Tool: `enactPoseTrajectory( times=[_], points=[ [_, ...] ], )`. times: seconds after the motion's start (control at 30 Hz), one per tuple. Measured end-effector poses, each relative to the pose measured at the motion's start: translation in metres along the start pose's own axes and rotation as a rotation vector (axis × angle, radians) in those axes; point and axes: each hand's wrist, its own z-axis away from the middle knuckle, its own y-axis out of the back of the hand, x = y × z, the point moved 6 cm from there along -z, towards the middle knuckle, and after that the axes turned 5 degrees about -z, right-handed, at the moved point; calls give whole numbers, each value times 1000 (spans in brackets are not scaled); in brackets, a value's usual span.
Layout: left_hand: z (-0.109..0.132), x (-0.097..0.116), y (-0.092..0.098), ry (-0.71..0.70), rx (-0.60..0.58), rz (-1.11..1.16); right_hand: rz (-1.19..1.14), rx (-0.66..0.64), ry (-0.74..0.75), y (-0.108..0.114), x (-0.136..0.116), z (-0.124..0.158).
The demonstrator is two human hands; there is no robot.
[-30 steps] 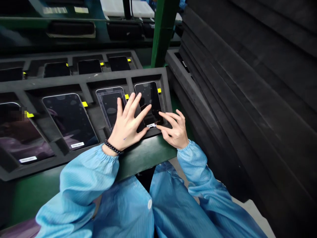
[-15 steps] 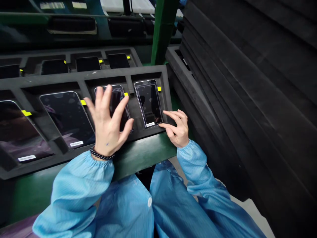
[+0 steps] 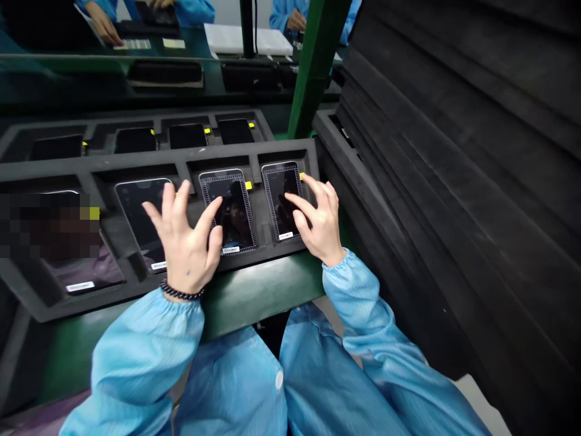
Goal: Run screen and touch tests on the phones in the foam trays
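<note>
My left hand (image 3: 187,245) hovers with spread fingers, holding nothing, and hides part of a dark screen panel (image 3: 138,209). Its index fingertip overlaps the left side of a panel with a ladder-like border (image 3: 233,212). My right hand (image 3: 323,224) is over the rightmost bordered panel (image 3: 278,188), fingers apart. One fingertip is by that panel's yellow tab (image 3: 302,176), another over its glass; whether they touch I cannot tell. The panels lie in separate pockets of a black foam tray (image 3: 222,156), with white labels at their lower ends.
Behind lies a second foam tray (image 3: 164,119) of tabbed panels. A green post (image 3: 313,66) stands beyond, and stacked black foam trays (image 3: 431,151) rise on the right. Across the bench are co-workers' hands (image 3: 103,23) and a white slab (image 3: 247,40).
My right hand has moved up from the rightmost panel's lower corner to over its glass and tab. My left hand has shifted left, uncovering the neighbouring bordered panel. The view has tilted up.
</note>
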Motion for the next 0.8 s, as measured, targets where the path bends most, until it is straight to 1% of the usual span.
enactPoseTrajectory(
  times=[0.13,0.27,0.57,0.67,0.8],
  points=[
    [-33,7,-9,-68,-13,-14,69,-44,-35,-14,-3,-32],
    [-51,13,-18,-125,-27,-32,107,-55,-18,-23,-6,-44],
    [-58,15,-26,-144,-59,-69,129,-150,18,-35,-10,-49],
    [-57,15,-26,-140,-61,-72,131,-153,18,-36,-10,-49],
    [-53,10,-21,-101,-57,-78,143,-128,-34,-33,-4,-47]
  ],
)
